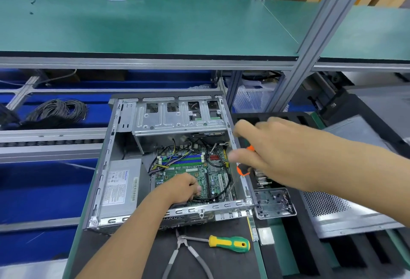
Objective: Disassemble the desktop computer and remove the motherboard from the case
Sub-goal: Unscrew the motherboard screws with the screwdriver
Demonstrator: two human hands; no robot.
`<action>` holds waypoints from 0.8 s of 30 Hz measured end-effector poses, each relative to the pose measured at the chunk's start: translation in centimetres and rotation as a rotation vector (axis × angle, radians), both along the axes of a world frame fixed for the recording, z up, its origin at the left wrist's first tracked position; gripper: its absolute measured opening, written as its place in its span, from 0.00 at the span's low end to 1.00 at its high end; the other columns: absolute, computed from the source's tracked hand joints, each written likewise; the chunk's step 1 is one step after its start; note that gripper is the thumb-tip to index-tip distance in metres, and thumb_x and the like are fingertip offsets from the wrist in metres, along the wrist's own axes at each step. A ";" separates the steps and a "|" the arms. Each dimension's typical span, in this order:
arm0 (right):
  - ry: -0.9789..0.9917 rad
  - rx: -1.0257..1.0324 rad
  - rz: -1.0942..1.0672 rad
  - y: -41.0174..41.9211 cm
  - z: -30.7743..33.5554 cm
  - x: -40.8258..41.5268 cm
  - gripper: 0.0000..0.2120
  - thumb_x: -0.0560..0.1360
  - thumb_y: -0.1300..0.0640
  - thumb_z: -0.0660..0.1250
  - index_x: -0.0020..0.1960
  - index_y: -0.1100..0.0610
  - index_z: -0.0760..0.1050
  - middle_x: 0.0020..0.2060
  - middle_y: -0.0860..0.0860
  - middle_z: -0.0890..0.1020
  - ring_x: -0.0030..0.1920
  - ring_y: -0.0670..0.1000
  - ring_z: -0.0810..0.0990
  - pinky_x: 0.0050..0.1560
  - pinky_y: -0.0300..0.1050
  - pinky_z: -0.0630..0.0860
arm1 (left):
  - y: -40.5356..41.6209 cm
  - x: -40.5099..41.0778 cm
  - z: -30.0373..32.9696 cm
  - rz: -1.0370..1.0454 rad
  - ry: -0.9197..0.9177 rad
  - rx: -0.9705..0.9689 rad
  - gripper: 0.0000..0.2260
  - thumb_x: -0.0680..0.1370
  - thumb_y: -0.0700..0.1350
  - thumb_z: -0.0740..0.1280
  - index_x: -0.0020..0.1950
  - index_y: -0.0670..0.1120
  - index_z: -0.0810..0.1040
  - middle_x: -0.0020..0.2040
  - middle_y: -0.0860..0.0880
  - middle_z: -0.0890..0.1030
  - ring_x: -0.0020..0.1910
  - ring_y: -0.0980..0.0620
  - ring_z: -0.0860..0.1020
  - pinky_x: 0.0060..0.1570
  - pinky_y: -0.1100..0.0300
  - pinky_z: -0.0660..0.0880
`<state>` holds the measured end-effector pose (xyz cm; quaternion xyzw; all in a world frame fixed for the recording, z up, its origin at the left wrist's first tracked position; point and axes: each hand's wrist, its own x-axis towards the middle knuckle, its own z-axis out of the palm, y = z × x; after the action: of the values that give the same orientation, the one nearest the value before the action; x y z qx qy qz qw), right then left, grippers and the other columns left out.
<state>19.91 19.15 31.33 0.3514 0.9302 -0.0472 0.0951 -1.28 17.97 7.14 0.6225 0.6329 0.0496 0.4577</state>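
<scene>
An open desktop case (104, 167) lies flat in front of me with its green motherboard (190, 167) inside, cables running across it. My left hand (180, 187) reaches into the case and rests on the board's near part with fingers curled; what they grasp is hidden. My right hand (270, 154) hovers over the case's right wall and grips an orange-and-black screwdriver (244, 168), whose shaft points down toward the board's right edge. A grey power supply (119, 187) fills the case's left side. The drive cage (177, 116) sits at the far end.
On the dark mat near me lie a green-and-yellow screwdriver (228, 244) and pliers (184, 254). A small metal tray of screws (274, 203) and a perforated side panel (332, 210) sit to the right. Coiled black cable (58, 110) lies on the left; a green shelf (155, 27) overhangs.
</scene>
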 end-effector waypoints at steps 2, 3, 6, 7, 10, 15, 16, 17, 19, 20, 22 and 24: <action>-0.103 0.167 0.053 0.2 -0.1 0.1 0.20 0.77 0.33 0.45 0.52 0.48 0.61 0.37 0.48 0.72 0.42 0.58 0.76 0.42 0.51 0.74 | 0.0 0.0 0.0 0.006 0.001 -0.003 0.12 0.83 0.48 0.61 0.42 0.47 0.78 0.35 0.55 0.78 0.32 0.61 0.74 0.30 0.69 0.67; -0.087 0.147 0.067 0.2 -0.1 0.1 0.16 0.79 0.36 0.48 0.53 0.48 0.62 0.38 0.48 0.73 0.42 0.57 0.75 0.44 0.51 0.74 | 0.0 0.0 -0.1 0.008 0.001 -0.004 0.12 0.83 0.48 0.61 0.42 0.47 0.79 0.36 0.56 0.78 0.33 0.61 0.74 0.31 0.69 0.67; 0.009 -0.122 0.048 0.3 0.3 0.3 0.13 0.77 0.44 0.59 0.59 0.43 0.61 0.45 0.42 0.71 0.49 0.48 0.69 0.50 0.47 0.71 | 0.1 -0.1 -0.3 0.010 0.007 0.000 0.12 0.83 0.48 0.61 0.44 0.46 0.80 0.35 0.57 0.78 0.32 0.62 0.74 0.32 0.67 0.67; 0.018 -0.179 0.021 0.3 0.4 0.2 0.14 0.76 0.43 0.61 0.58 0.42 0.61 0.45 0.42 0.70 0.49 0.46 0.68 0.51 0.46 0.71 | 0.1 -0.1 -0.3 0.008 0.011 0.002 0.12 0.83 0.49 0.61 0.44 0.46 0.80 0.35 0.58 0.78 0.32 0.63 0.74 0.32 0.67 0.67; -0.019 -0.150 -0.075 0.3 0.3 0.1 0.21 0.72 0.28 0.53 0.54 0.43 0.62 0.43 0.44 0.73 0.45 0.48 0.72 0.47 0.49 0.74 | 0.1 -0.1 -0.3 -0.004 0.021 0.010 0.12 0.83 0.49 0.61 0.42 0.48 0.79 0.35 0.56 0.78 0.32 0.61 0.74 0.32 0.66 0.67; 0.060 -0.091 0.063 0.5 -0.2 0.1 0.08 0.78 0.46 0.59 0.56 0.44 0.63 0.46 0.42 0.72 0.47 0.49 0.71 0.48 0.45 0.71 | 0.1 -0.1 -0.5 -0.007 0.032 0.022 0.12 0.83 0.49 0.61 0.42 0.49 0.79 0.36 0.55 0.78 0.32 0.61 0.74 0.32 0.67 0.67; 0.067 -0.143 0.059 0.4 0.0 0.0 0.11 0.77 0.46 0.61 0.56 0.42 0.62 0.47 0.41 0.72 0.47 0.47 0.71 0.47 0.45 0.71 | 0.1 -0.1 -0.5 -0.005 0.031 0.022 0.12 0.83 0.49 0.61 0.42 0.49 0.79 0.36 0.55 0.78 0.32 0.61 0.74 0.32 0.67 0.67; 0.070 -0.174 0.025 0.4 0.1 0.0 0.13 0.76 0.42 0.62 0.56 0.42 0.61 0.47 0.42 0.73 0.46 0.46 0.71 0.46 0.45 0.73 | 0.1 -0.1 -0.5 -0.003 0.029 0.022 0.12 0.83 0.49 0.61 0.42 0.49 0.79 0.36 0.55 0.79 0.32 0.61 0.74 0.32 0.66 0.67; 0.020 -0.157 -0.085 0.5 0.2 0.0 0.22 0.71 0.28 0.58 0.55 0.43 0.61 0.43 0.46 0.73 0.40 0.47 0.73 0.42 0.47 0.74 | 0.1 -0.2 -0.6 0.000 0.026 0.020 0.12 0.83 0.49 0.61 0.41 0.50 0.79 0.36 0.54 0.79 0.32 0.61 0.74 0.32 0.67 0.67; -0.040 -0.094 -0.110 0.6 0.2 0.1 0.28 0.67 0.24 0.54 0.54 0.44 0.62 0.40 0.47 0.72 0.37 0.48 0.72 0.39 0.47 0.73 | 0.1 -0.1 -0.6 0.003 0.024 0.020 0.13 0.83 0.49 0.61 0.41 0.50 0.79 0.36 0.54 0.79 0.32 0.61 0.74 0.32 0.66 0.67; -0.102 -0.022 -0.103 1.0 0.0 0.2 0.27 0.67 0.24 0.54 0.51 0.45 0.65 0.35 0.46 0.71 0.35 0.48 0.70 0.36 0.46 0.70 | 0.1 -0.2 -0.7 0.010 0.019 0.022 0.12 0.83 0.49 0.61 0.41 0.50 0.78 0.37 0.54 0.79 0.32 0.60 0.74 0.32 0.66 0.68; -0.028 -0.053 -0.101 1.4 -0.2 0.5 0.16 0.72 0.31 0.59 0.45 0.44 0.67 0.34 0.45 0.72 0.35 0.48 0.73 0.37 0.46 0.73 | 0.0 -0.2 -0.7 0.012 0.017 0.024 0.12 0.82 0.49 0.61 0.41 0.50 0.78 0.37 0.53 0.79 0.33 0.59 0.75 0.33 0.65 0.68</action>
<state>20.40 20.54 31.12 0.3959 0.9082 -0.0714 0.1150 -1.45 18.01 6.41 0.6246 0.6398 0.0547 0.4444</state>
